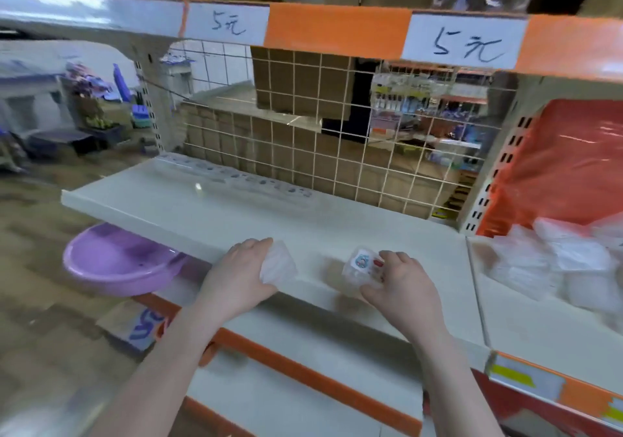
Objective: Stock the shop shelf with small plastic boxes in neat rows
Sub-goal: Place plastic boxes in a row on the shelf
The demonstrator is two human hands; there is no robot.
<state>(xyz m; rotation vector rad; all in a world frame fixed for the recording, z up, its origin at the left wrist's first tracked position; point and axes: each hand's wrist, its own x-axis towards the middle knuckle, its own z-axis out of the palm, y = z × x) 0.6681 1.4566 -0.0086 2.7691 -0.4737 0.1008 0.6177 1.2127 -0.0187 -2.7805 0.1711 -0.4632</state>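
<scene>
Left hand point(241, 269) grips 1 clear box point(279, 265); right hand point(397, 279) grips another, stickered box point(362, 266), contents apparently none.

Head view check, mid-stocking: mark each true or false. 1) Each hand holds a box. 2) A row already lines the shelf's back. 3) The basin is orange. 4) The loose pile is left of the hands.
1) True: the left hand and right hand each grip a box.
2) True, along the shelf.
3) False: the basin is purple.
4) False: the pile lies to the right.
</scene>
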